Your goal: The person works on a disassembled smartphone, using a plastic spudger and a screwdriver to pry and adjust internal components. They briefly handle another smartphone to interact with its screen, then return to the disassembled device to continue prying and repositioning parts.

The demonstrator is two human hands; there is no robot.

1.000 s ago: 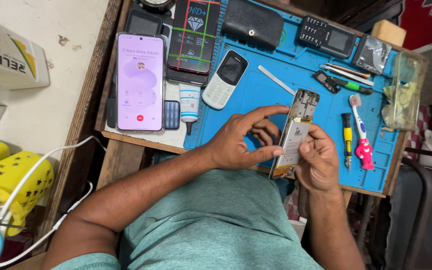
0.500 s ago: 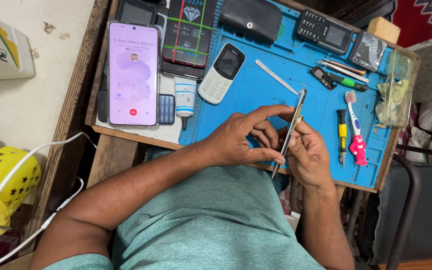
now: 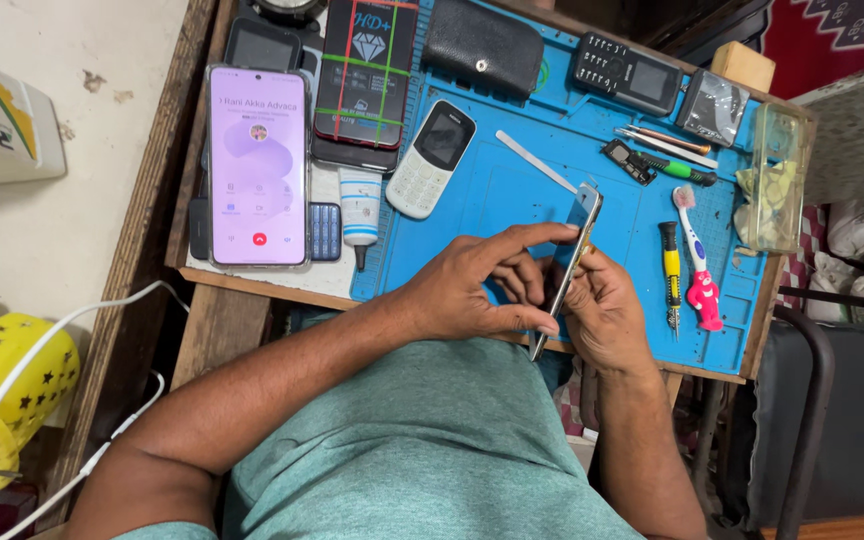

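Observation:
Both my hands hold a slim, opened smartphone (image 3: 574, 250) edge-on above a blue work mat (image 3: 482, 190). My left hand (image 3: 477, 285) grips its left side, thumb and fingers pinching the frame. My right hand (image 3: 602, 310) supports it from the right, fingers wrapped behind it. The phone is tilted so only its thin edge and a bit of glass at the top show.
On the mat lie a white keypad phone (image 3: 432, 158), a glue tube (image 3: 359, 210), a flat pry tool (image 3: 535, 160), a yellow screwdriver (image 3: 671, 275), a pink-handled toothbrush (image 3: 697, 270), a black pouch (image 3: 482, 45) and a black keypad phone (image 3: 624, 72). A lit purple-screened smartphone (image 3: 258, 165) lies at the left.
The phone in my hands has turned from showing its open back to standing edge-on. The view has shifted slightly; my hands stay in the same place.

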